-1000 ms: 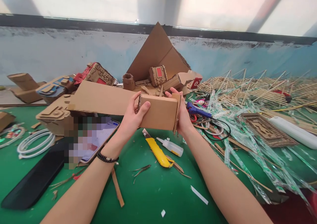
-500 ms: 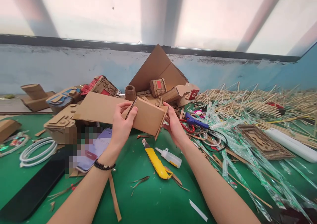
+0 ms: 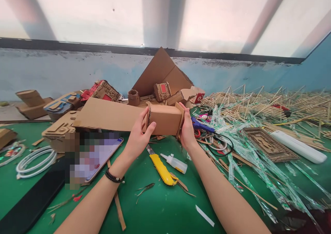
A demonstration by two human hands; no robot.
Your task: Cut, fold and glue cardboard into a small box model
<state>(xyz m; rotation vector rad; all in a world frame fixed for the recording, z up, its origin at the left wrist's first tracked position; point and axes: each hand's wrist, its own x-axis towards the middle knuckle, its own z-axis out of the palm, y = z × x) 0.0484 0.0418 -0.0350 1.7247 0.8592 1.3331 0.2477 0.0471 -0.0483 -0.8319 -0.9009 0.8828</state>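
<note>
Left hand (image 3: 139, 134) holds box (image 3: 165, 120) at 9 o'clock; right hand (image 3: 188, 132) backs end plate (image 3: 180, 109) at 3, pinch unclear. I'd press evenly, edges square.

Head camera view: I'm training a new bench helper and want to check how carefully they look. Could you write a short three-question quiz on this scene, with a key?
1. What do the left hand and right hand hold between them?
A) a phone
B) a cardboard box
C) a coil of white tubing

2. True or false: in the picture, the yellow knife lies to the left of the small clear bottle.

3. Fill in: the dark beaded bracelet is on the person's ___ wrist.

Key: 1. B; 2. True; 3. left
</note>
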